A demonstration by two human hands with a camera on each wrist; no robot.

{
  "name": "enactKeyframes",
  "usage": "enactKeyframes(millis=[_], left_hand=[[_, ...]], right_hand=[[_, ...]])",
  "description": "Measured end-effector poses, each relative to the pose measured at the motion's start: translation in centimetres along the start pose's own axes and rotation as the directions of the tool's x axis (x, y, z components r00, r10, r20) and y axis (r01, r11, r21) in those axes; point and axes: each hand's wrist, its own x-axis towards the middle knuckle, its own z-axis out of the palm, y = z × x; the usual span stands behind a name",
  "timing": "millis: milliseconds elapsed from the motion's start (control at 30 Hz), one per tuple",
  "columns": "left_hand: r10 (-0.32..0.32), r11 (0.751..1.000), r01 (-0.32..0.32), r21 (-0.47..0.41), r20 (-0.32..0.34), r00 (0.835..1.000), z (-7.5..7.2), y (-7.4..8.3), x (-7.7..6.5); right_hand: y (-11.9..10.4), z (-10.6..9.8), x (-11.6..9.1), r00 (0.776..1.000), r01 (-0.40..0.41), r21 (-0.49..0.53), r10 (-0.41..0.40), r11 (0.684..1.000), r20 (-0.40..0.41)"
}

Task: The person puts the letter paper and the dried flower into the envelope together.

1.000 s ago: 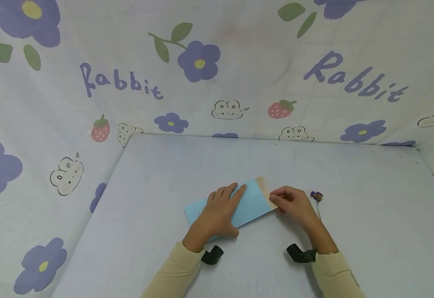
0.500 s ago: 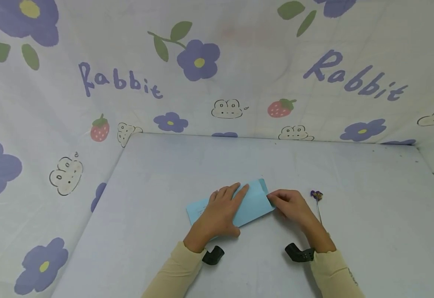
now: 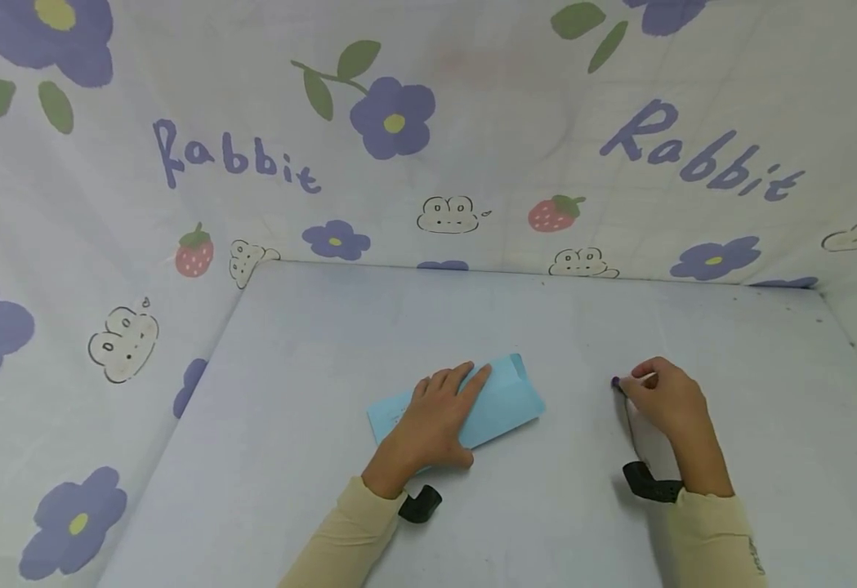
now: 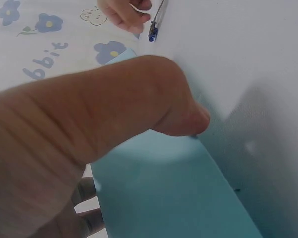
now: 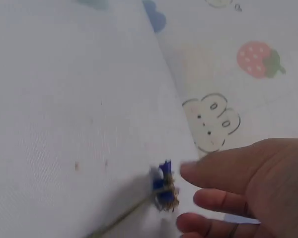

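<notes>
A blue paper envelope (image 3: 509,408) is laid flat and slanted on the white table (image 3: 340,327), just below the middle of the head view. It is pressed down by the left hand (image 3: 431,416), whose fingers are spread apart across its top. The thumb is stuck out by the envelope's lower edge. Small dark marks can be seen at the envelope's left end. A little purple flower (image 3: 616,382) is found to the right of the envelope, well apart from it. Its thin stem (image 3: 630,425) is pointed toward the bottom of the frame. The flower's head is reached by the right hand (image 3: 667,400), and its fingers are bent. In the right wrist view, at the lower right, a gap is seen between thumb and fingers, and the flower is just beside their tips. Whether it is touched cannot be told. Long cream sleeves (image 3: 340,531) are worn. The top of the head view is filled by a white cloth (image 3: 509,106), on which purple flowers, strawberries, bunnies and the word "Rabbit" are printed.
</notes>
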Motion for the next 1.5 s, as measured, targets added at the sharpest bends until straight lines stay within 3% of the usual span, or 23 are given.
enactKeyframes(millis=[100, 200, 367, 600, 767, 933, 1033, 1167, 1200, 1300, 1500], left_hand=[[-0.008, 1.000, 0.008, 0.001, 0.015, 1.000, 0.1, 0.0, 0.0], [-0.014, 1.000, 0.014, -0.001, 0.020, 1.000, 0.3, 0.0, 0.0], [-0.011, 1.000, 0.011, -0.004, 0.013, 1.000, 0.2, 0.0, -0.1], [-0.008, 1.000, 0.008, -0.003, 0.017, 1.000, 0.2, 0.0, 0.0], [-0.011, 1.000, 0.011, 0.001, 0.017, 1.000, 0.2, 0.0, 0.1], [-0.011, 1.000, 0.011, 0.011, 0.018, 1.000, 0.2, 0.0, 0.2], [-0.009, 1.000, 0.009, 0.014, 0.018, 1.000, 0.2, 0.1, 0.1], [-0.008, 1.000, 0.008, 0.016, 0.017, 1.000, 0.2, 0.1, 0.1], [-0.007, 1.000, 0.007, 0.017, 0.014, 1.000, 0.2, 0.0, 0.0], [-0.005, 1.000, 0.005, 0.019, 0.012, 1.000, 0.3, 0.0, 0.1], [-0.006, 1.000, 0.006, 0.016, 0.021, 1.000, 0.3, 0.0, 0.0]], right_hand=[[0.4, -0.2, 0.4, 0.997, -0.033, -0.057, 0.037, 0.998, 0.073], [0.4, 0.2, 0.9, 0.996, 0.011, -0.100, -0.003, 0.995, 0.086], [0.2, 0.6, 1.1, 0.995, 0.103, -0.160, -0.101, 0.982, 0.015], [-0.2, 0.3, 0.6, 0.992, 0.095, -0.218, -0.111, 0.971, -0.064], [-0.6, -0.5, 0.4, 0.987, 0.114, -0.112, -0.126, 0.987, -0.101], [-1.0, -1.7, 0.3, 0.983, 0.122, 0.149, -0.099, 0.981, -0.152], [-1.3, -2.1, 0.2, 0.980, 0.134, 0.382, -0.065, 0.914, -0.189], [-1.6, -2.1, 0.3, 0.974, 0.160, 0.672, -0.007, 0.723, -0.225], [-1.7, -2.0, 0.3, 0.974, 0.159, 0.723, 0.015, 0.672, -0.228], [-2.1, -1.6, 0.3, 0.971, 0.144, 0.816, 0.078, 0.560, -0.225], [-2.8, -0.4, 0.2, 0.975, 0.137, 0.882, 0.098, 0.452, -0.202]])
